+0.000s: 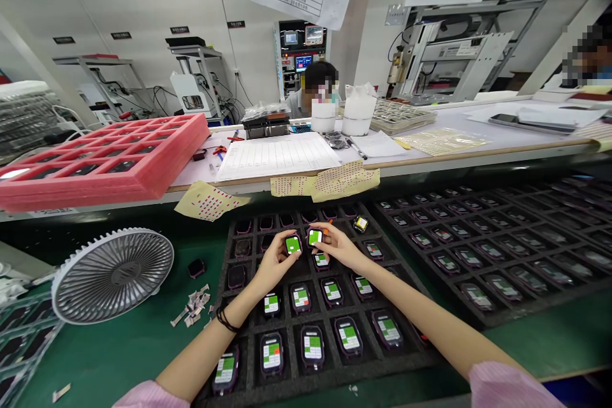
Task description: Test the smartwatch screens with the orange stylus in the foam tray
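Watch screens: green & white blocks, a few w/ small orange-red patch; cases dark w/ purplish tint. Nearest tray black foam, square-grid pattern. Big foam tray bright pinkish-red, also gridded. Bench mat green. Sleeves pale pink. Paper sheets yellowish w/ rows of red dots. Fan grey & white, radial slots.
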